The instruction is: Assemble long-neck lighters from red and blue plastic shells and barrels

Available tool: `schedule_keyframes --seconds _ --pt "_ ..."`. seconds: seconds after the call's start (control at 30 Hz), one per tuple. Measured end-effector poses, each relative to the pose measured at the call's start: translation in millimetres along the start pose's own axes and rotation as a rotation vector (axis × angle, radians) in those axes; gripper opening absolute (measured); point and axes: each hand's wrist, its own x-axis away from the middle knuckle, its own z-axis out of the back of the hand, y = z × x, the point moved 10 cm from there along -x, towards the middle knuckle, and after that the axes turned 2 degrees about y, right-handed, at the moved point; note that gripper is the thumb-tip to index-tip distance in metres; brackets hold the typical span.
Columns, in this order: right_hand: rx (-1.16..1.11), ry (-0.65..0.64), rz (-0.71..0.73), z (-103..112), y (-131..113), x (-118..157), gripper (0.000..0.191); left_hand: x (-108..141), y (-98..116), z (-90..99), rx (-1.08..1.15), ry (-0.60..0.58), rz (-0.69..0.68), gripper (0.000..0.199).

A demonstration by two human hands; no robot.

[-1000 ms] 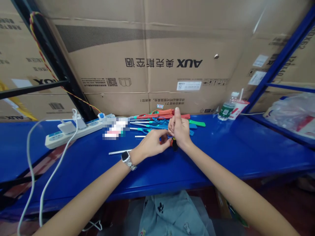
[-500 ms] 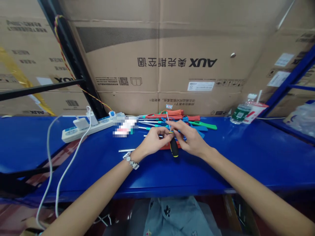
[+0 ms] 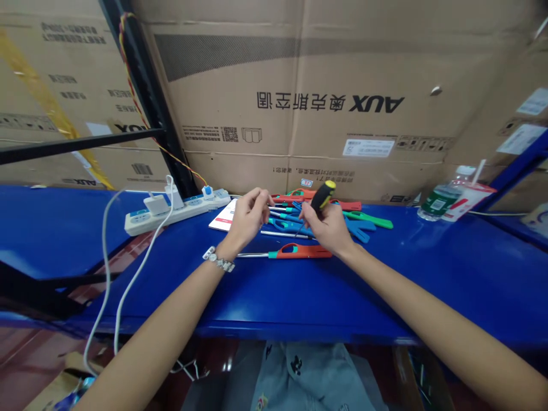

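My right hand (image 3: 327, 225) is closed on a black and yellow screwdriver (image 3: 322, 196), its handle up and its thin shaft slanting down to the left. Raised left of it, my left hand (image 3: 252, 214) has its fingertips pinched together; what they hold, if anything, is too small to name. A red lighter (image 3: 303, 251) with a long metal tube lies on the blue table nearest me, below both hands. Behind the hands several red, blue and green lighters lie in a pile, among them a green one (image 3: 370, 219) and a red one (image 3: 349, 205).
A white power strip (image 3: 192, 209) with plugs and cables lies at the left, near a white card (image 3: 223, 218). A water bottle (image 3: 437, 202) and a cup with a straw (image 3: 468, 201) stand at the right. Large cardboard boxes (image 3: 240, 68) rise behind the table.
The screwdriver has turned from handle down to handle up in my right hand. My hands have moved apart, my left to the left. The view has shifted, and the near red lighter shows more fully.
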Motion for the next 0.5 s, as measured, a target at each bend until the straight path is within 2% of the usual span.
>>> schedule_keyframes --seconds 0.07,0.13,0.23,0.4,0.5 --pt "-0.091 -0.037 -0.131 -16.0 18.4 2.0 0.042 -1.7 4.7 6.0 -0.188 -0.001 -0.066 0.043" --pt "-0.128 -0.084 -0.18 -29.4 31.3 6.8 0.038 -1.0 8.9 4.6 -0.332 -0.035 -0.12 0.046" --pt "-0.147 -0.11 -0.231 -38.1 47.7 15.4 0.037 0.9 10.9 0.6 -0.421 -0.065 -0.155 0.046" --pt "-0.196 -0.108 -0.278 -37.8 52.5 19.9 0.039 0.9 7.5 -6.4 -0.478 -0.133 -0.178 0.046" --pt "-0.245 -0.007 -0.318 -20.3 51.1 15.9 0.047 0.8 7.5 -7.4 -0.466 -0.146 -0.185 0.042"
